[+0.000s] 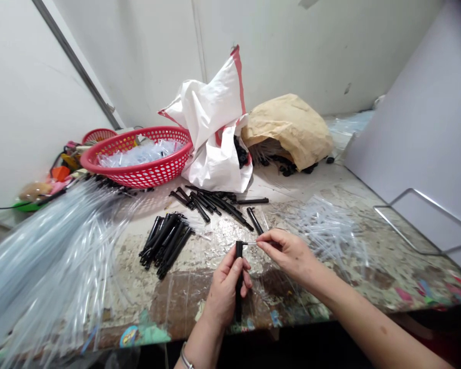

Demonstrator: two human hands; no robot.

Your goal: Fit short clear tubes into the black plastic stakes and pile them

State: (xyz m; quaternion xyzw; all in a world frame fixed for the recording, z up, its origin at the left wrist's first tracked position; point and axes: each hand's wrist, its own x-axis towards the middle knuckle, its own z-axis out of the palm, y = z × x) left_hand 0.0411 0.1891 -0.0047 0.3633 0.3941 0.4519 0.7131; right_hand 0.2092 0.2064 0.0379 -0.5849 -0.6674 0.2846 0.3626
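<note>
My left hand [224,282] is closed around a black plastic tube [239,251], held upright over the table's front part. A small spout sticks out sideways at the tube's top. Between finger and thumb, my right hand [287,251] pinches a thin clear tube [251,243], whose other end meets the spout; I cannot tell whether it is pushed on. Just beyond my right fingertips lies another black tube [255,220]. A stack of black tubes [164,243] rests to the left of my hands, with several loose black tubes [218,202] farther back.
Short clear tubes [326,228] are heaped at right; long clear tubing [49,256] spreads over the left side. Behind stand a red basket [145,174], a white sack [215,107] and a tan bag [292,125]. A metal wire frame [394,225] leans at right.
</note>
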